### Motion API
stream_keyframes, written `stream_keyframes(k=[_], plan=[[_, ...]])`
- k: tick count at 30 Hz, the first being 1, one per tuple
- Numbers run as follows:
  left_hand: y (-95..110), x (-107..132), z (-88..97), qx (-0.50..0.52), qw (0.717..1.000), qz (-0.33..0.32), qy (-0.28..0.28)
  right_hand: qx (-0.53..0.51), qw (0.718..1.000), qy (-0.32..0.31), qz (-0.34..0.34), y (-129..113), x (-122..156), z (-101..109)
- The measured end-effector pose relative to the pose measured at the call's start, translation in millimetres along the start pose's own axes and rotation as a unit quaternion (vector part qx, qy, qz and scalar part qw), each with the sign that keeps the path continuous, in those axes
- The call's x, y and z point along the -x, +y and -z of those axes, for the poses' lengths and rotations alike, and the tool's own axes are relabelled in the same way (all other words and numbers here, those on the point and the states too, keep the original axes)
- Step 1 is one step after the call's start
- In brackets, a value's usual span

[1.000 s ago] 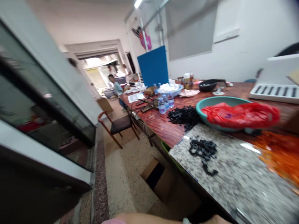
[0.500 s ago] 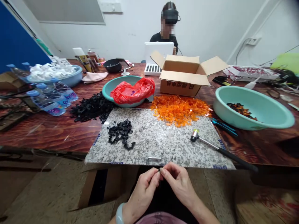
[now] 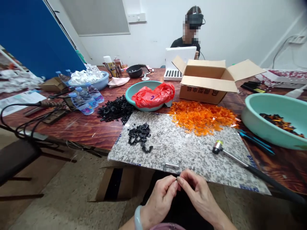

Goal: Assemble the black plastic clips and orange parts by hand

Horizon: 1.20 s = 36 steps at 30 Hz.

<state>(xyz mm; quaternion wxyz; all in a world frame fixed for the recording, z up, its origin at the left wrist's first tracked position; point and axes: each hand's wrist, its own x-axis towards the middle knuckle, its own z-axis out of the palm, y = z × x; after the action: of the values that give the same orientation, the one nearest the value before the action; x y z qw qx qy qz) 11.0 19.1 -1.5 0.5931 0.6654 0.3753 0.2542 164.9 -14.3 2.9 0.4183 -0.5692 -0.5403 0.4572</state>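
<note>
Head view: metal pin (image 3: 172,165) lies just beyond left hand (image 3: 160,197) and right hand (image 3: 198,195)

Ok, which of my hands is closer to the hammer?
Right. Your right hand is below and left of the hammer; your left hand lies further left, beyond the right one.

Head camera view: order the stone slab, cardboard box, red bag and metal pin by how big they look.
stone slab, largest, though also nearest the camera
cardboard box
red bag
metal pin, smallest by far
</note>
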Motion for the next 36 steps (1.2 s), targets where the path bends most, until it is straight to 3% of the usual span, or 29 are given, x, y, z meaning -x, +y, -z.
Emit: stream_keyframes(k=[3, 6, 7, 9, 12, 14, 16, 23, 29, 33, 36], plan=[[-0.9, -0.6, -0.3, 0.012, 1.000, 0.012, 0.021, 0.020, 0.999, -0.046, 0.014, -5.0, -8.3, 7.9], [-6.7, -4.3, -2.3, 0.065, 0.996, 0.060, 0.028, 0.111, 0.992, -0.051, 0.040, -5.5, -38.6, 40.8], [-8.6, -5.5, -2.9, 0.089, 0.993, 0.077, 0.028, 0.156, 0.987, -0.008, 0.046, -3.6, -52.8, 58.7], [-11.5, -6.5, -2.9, 0.144, 0.983, 0.106, 0.033, 0.232, 0.962, 0.138, 0.033, 3.1, -83.1, 101.3], [-14.9, -5.0, 1.1, 0.220, 0.965, 0.135, 0.055, 0.280, 0.920, 0.275, -0.003, 17.7, -122.7, 163.1], [-18.1, -3.5, 5.4, 0.250, 0.956, 0.137, 0.068, 0.299, 0.899, 0.320, -0.026, 28.8, -140.6, 190.7], [-21.4, -2.5, 9.8, 0.267, 0.951, 0.135, 0.080, 0.305, 0.893, 0.327, -0.044, 40.3, -151.5, 205.1], [-14.9, -0.4, 15.9, 0.260, 0.952, 0.129, 0.099, 0.253, 0.916, 0.311, -0.029, 65.9, -156.8, 209.0], [-4.4, -2.1, 11.0, 0.224, 0.964, 0.113, 0.086, 0.184, 0.905, 0.376, 0.070, 47.7, -137.7, 198.9], [-2.8, -4.4, 8.8, 0.211, 0.969, 0.081, 0.095, 0.124, 0.916, 0.368, 0.102, 25.5, -114.7, 170.8], [-5.5, -7.5, 6.9, 0.217, 0.968, 0.085, 0.094, 0.058, 0.959, 0.266, 0.085, 9.8, -86.6, 130.4]])
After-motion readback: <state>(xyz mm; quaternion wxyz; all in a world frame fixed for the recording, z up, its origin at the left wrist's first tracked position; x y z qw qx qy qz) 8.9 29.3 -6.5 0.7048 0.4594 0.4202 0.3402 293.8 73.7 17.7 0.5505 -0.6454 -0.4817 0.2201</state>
